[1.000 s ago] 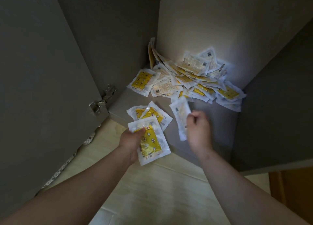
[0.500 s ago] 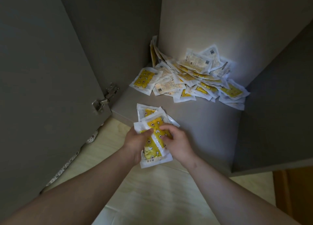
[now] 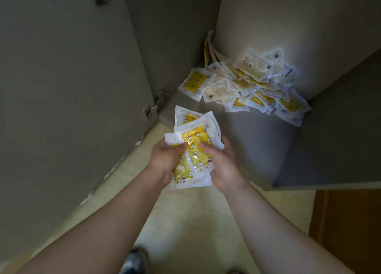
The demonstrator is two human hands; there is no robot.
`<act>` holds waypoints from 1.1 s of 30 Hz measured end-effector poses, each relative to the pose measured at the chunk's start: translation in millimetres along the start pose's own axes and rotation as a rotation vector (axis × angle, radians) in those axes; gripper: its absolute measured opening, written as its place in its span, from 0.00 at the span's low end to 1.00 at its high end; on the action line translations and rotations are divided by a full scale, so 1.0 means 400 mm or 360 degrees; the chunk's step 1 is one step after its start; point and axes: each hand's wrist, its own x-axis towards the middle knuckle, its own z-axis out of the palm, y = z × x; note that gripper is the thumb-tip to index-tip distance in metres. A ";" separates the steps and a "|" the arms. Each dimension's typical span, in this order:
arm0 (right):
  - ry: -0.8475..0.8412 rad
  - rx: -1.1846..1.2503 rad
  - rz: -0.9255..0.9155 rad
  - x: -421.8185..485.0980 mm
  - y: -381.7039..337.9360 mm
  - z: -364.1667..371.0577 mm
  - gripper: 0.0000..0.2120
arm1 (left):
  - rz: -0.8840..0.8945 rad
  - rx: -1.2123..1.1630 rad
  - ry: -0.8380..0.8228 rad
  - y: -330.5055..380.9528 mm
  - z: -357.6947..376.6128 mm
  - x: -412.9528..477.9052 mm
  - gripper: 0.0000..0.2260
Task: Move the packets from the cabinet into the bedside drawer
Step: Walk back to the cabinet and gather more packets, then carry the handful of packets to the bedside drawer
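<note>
I hold a stack of packets (image 3: 194,148), clear plastic with yellow printed contents, in both hands over the front edge of the cabinet shelf (image 3: 257,141). My left hand (image 3: 165,160) grips the stack's left side with the thumb on top. My right hand (image 3: 220,162) grips its right side the same way. A pile of several more packets (image 3: 253,84) lies in the cabinet's back corner, some leaning against the wall. The bedside drawer is not in view.
The open grey cabinet door (image 3: 72,78) stands at my left, with its hinge (image 3: 156,104) beside the shelf edge. The cabinet's right wall (image 3: 340,119) closes off the right side. Pale floor (image 3: 185,222) lies below, and brown wood (image 3: 350,222) sits at the lower right.
My right hand carried a packet from the shelf onto the stack in my left hand. Both hands now grip the stack, which has moved slightly back from the shelf.
</note>
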 end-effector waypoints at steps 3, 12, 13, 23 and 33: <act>0.0019 -0.0002 0.0128 -0.118 0.004 0.025 0.18 | -0.0123 0.0057 0.0059 0.008 -0.046 -0.100 0.09; 0.0035 -0.0067 0.0467 -0.553 -0.193 0.251 0.17 | -0.0313 0.0062 0.0304 0.282 -0.171 -0.560 0.08; 0.0017 -0.0073 0.0472 -0.606 -0.240 0.280 0.16 | -0.0295 0.0039 0.0336 0.326 -0.172 -0.620 0.07; -0.0322 -0.0378 0.0429 -1.043 -0.673 0.569 0.13 | 0.0062 -0.0298 0.0706 0.753 -0.172 -1.153 0.06; -0.1175 -0.0335 0.0311 -1.477 -0.815 1.001 0.12 | 0.0889 -0.0499 0.1399 1.068 -0.412 -1.655 0.07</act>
